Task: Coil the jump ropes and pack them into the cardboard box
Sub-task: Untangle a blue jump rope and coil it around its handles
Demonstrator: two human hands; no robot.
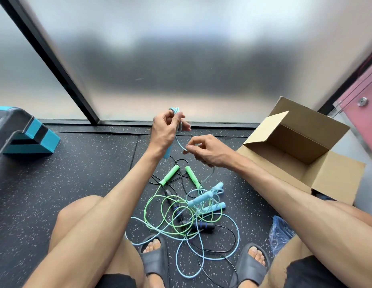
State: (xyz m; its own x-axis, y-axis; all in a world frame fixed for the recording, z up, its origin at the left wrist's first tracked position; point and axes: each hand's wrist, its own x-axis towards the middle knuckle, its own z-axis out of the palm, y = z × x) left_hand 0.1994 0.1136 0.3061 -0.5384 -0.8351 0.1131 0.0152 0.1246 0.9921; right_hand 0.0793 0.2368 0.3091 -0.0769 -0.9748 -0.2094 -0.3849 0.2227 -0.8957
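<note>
The left hand (165, 129) is raised to the left of the cardboard box (305, 142). Its fingers are curled round some loops of the light blue jump rope (179, 143), and a blue handle (166, 153) hangs below the palm. The right hand (206, 151), between the left hand and the box, pinches the same cord with thumb and fingertips. The hands are near each other but apart. The box stands open, with its flaps spread. Left of the box, nearer the person, lies the tangled pile of ropes (198, 200). Bare floor mat (87, 163) extends further left.
</note>
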